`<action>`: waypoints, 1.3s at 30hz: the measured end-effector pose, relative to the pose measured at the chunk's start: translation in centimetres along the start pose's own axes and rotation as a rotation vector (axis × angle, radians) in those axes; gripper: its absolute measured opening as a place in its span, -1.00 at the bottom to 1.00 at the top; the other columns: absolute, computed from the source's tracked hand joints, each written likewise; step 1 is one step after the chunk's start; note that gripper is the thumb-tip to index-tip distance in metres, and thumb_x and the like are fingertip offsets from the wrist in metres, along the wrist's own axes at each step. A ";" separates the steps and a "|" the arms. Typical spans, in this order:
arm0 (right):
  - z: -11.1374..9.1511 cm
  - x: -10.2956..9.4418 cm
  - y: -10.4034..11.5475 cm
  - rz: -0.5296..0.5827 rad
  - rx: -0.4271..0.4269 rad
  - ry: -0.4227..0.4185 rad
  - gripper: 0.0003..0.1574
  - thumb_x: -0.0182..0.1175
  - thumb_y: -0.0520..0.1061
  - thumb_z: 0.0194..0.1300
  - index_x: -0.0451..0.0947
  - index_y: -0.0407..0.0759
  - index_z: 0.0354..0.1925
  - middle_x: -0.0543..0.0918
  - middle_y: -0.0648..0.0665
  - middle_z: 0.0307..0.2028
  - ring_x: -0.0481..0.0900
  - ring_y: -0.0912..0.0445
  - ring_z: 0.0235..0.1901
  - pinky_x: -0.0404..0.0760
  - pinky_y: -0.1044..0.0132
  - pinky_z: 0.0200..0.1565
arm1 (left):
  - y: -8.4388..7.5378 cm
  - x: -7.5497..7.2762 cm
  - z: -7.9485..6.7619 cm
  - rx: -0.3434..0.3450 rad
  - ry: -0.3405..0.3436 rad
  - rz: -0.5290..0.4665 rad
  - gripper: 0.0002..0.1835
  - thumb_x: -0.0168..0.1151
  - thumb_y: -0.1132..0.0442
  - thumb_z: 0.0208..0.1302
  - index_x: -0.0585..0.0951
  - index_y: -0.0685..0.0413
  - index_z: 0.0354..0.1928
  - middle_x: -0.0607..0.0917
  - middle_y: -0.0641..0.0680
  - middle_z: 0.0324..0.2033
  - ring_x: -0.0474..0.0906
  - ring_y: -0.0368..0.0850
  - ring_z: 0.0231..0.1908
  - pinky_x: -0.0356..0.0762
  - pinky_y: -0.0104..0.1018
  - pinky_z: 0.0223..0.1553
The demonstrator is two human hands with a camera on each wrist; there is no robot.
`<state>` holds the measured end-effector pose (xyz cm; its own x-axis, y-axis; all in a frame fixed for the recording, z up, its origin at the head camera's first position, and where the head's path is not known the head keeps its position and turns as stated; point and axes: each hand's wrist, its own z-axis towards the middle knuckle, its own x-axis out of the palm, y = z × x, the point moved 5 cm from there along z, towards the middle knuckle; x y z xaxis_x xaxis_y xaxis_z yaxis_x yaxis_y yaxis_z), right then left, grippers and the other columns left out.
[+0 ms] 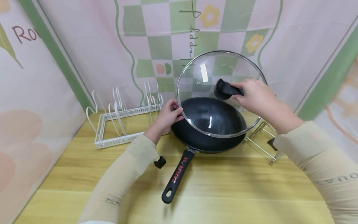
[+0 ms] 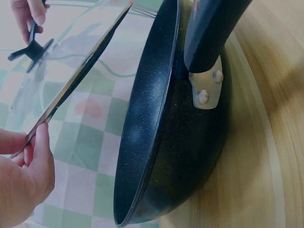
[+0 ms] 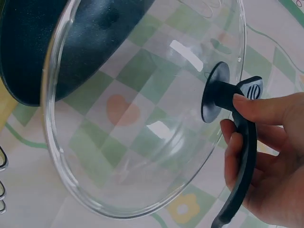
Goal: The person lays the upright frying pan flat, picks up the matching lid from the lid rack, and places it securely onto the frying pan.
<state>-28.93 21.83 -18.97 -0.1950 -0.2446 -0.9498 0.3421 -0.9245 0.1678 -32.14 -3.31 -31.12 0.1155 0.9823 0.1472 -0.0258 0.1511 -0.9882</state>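
A clear glass lid (image 1: 195,74) with a metal rim is held tilted above a black wok (image 1: 207,144), apart from it in the left wrist view. My right hand (image 1: 255,95) grips the lid's black handle (image 3: 247,152), thumb on one side and fingers curled round the other. At the lid's left edge, my left hand (image 1: 167,115) pinches the rim between thumb and fingers, as the left wrist view (image 2: 28,175) shows. The wok sits on the wooden table, its long black handle (image 1: 179,175) with red lettering pointing toward me.
To the left stands a white rack (image 1: 112,141) with upright wire loops. Right of the wok is a metal wire rack (image 1: 260,146), partly hidden by my right arm. A small black piece (image 1: 160,162) shows beside my left sleeve. Patterned cloth (image 1: 156,46) hangs behind the table.
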 end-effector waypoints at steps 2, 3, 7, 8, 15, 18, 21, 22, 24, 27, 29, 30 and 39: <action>0.0 0.0 0.0 -0.009 -0.015 -0.024 -0.38 0.28 -0.18 0.42 0.45 -0.33 0.37 0.56 -0.55 0.09 0.50 -0.31 -0.14 0.45 -0.18 -0.16 | -0.1 0.0 -0.1 0.000 -0.008 -0.008 -0.84 0.06 0.55 0.48 0.36 0.17 -0.14 0.38 0.04 -0.23 0.45 -0.12 -0.22 0.68 -0.12 -0.01; 0.1 0.0 0.0 -0.015 -0.025 -0.040 -0.39 0.28 -0.19 0.42 0.45 -0.34 0.36 0.56 -0.54 0.08 0.51 -0.33 -0.11 0.45 -0.20 -0.13 | -0.1 0.1 -0.1 -0.002 -0.012 -0.013 -0.84 0.06 0.55 0.48 0.37 0.17 -0.14 0.38 0.04 -0.23 0.45 -0.12 -0.23 0.68 -0.15 -0.04; 0.1 0.0 -0.3 -0.016 -0.064 -0.099 -0.42 0.29 -0.23 0.41 0.47 -0.38 0.34 0.57 -0.53 0.04 0.50 -0.39 0.01 0.45 -0.28 0.00 | -0.2 0.4 -0.2 -0.023 -0.014 -0.037 -0.85 0.07 0.54 0.48 0.37 0.18 -0.14 0.41 0.04 -0.24 0.46 -0.12 -0.25 0.69 -0.21 -0.08; 0.2 0.0 -0.3 -0.011 -0.071 -0.110 -0.42 0.29 -0.25 0.40 0.48 -0.38 0.33 0.57 -0.53 0.04 0.49 -0.41 0.03 0.44 -0.30 0.04 | -0.2 0.5 -0.2 -0.030 -0.016 -0.043 -0.85 0.07 0.54 0.48 0.38 0.18 -0.14 0.41 0.04 -0.25 0.47 -0.11 -0.25 0.69 -0.21 -0.08; 1.0 -0.1 -0.5 0.062 -0.063 -0.123 -0.44 0.32 -0.25 0.39 0.51 -0.38 0.30 0.56 -0.52 0.11 0.46 -0.43 0.11 0.37 -0.32 0.15 | -0.2 0.3 -0.2 -0.047 -0.040 -0.051 -0.86 0.07 0.54 0.49 0.37 0.18 -0.15 0.42 0.05 -0.26 0.48 -0.11 -0.28 0.68 -0.28 -0.12; 1.3 -0.2 -0.5 0.080 -0.057 -0.133 -0.45 0.33 -0.26 0.38 0.52 -0.39 0.28 0.56 -0.51 0.12 0.46 -0.43 0.12 0.38 -0.32 0.14 | -0.5 0.1 -0.3 -0.045 -0.047 -0.052 -0.85 0.08 0.54 0.48 0.38 0.18 -0.16 0.43 0.05 -0.26 0.48 -0.12 -0.30 0.67 -0.35 -0.18; 1.5 -0.2 -0.4 0.100 -0.061 -0.140 -0.46 0.33 -0.26 0.38 0.53 -0.39 0.27 0.57 -0.49 0.12 0.47 -0.41 0.11 0.41 -0.30 0.12 | -0.8 0.0 -0.4 -0.051 -0.058 -0.066 -0.83 0.10 0.55 0.46 0.38 0.16 -0.18 0.44 0.05 -0.28 0.48 -0.13 -0.31 0.66 -0.41 -0.25; 1.5 -0.3 -0.4 0.105 -0.063 -0.142 -0.47 0.33 -0.26 0.38 0.54 -0.39 0.26 0.57 -0.49 0.11 0.47 -0.41 0.11 0.41 -0.30 0.12 | -0.8 -0.1 -0.4 -0.054 -0.062 -0.072 -0.83 0.10 0.55 0.45 0.38 0.16 -0.19 0.44 0.05 -0.29 0.47 -0.13 -0.32 0.65 -0.43 -0.28; 1.7 -0.2 -0.3 0.112 -0.061 -0.136 -0.48 0.33 -0.25 0.39 0.54 -0.39 0.26 0.57 -0.49 0.11 0.47 -0.40 0.11 0.41 -0.29 0.12 | -0.9 -0.1 -0.4 -0.061 -0.066 -0.080 -0.82 0.11 0.56 0.44 0.38 0.16 -0.21 0.44 0.05 -0.31 0.46 -0.14 -0.33 0.64 -0.45 -0.31; 1.8 -0.1 -0.3 0.120 -0.049 -0.129 -0.49 0.32 -0.25 0.39 0.55 -0.40 0.25 0.57 -0.48 0.11 0.47 -0.40 0.11 0.40 -0.28 0.13 | -0.8 -0.3 -0.4 -0.069 -0.070 -0.079 -0.81 0.11 0.58 0.43 0.38 0.17 -0.21 0.44 0.04 -0.32 0.46 -0.14 -0.32 0.64 -0.46 -0.33; 1.8 0.0 -0.3 0.118 -0.038 -0.123 -0.49 0.32 -0.24 0.39 0.55 -0.39 0.25 0.57 -0.48 0.12 0.47 -0.41 0.12 0.40 -0.28 0.13 | -0.8 -0.4 -0.3 -0.075 -0.069 -0.073 -0.82 0.12 0.57 0.43 0.39 0.17 -0.20 0.44 0.05 -0.32 0.46 -0.14 -0.31 0.64 -0.46 -0.32; 1.8 0.0 -0.3 0.118 -0.033 -0.120 -0.49 0.32 -0.24 0.40 0.55 -0.38 0.25 0.57 -0.48 0.12 0.47 -0.41 0.12 0.39 -0.29 0.13 | -0.9 -0.4 -0.3 -0.079 -0.068 -0.071 -0.82 0.12 0.57 0.43 0.39 0.17 -0.19 0.44 0.05 -0.31 0.46 -0.14 -0.31 0.64 -0.46 -0.32; 2.2 0.0 -0.3 0.154 -0.024 -0.128 -0.64 0.30 -0.25 0.41 0.67 -0.28 0.15 0.60 -0.43 0.13 0.47 -0.34 0.14 0.46 -0.24 0.05 | -1.8 -0.8 0.0 -0.107 -0.056 -0.092 -0.80 0.12 0.56 0.43 0.37 0.16 -0.26 0.46 0.05 -0.35 0.45 -0.17 -0.41 0.63 -0.45 -0.32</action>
<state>-31.04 21.44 -18.42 -0.2530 -0.4194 -0.8719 0.3984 -0.8664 0.3012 -32.15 -4.42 -29.43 0.0573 0.9699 0.2365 0.0888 0.2310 -0.9689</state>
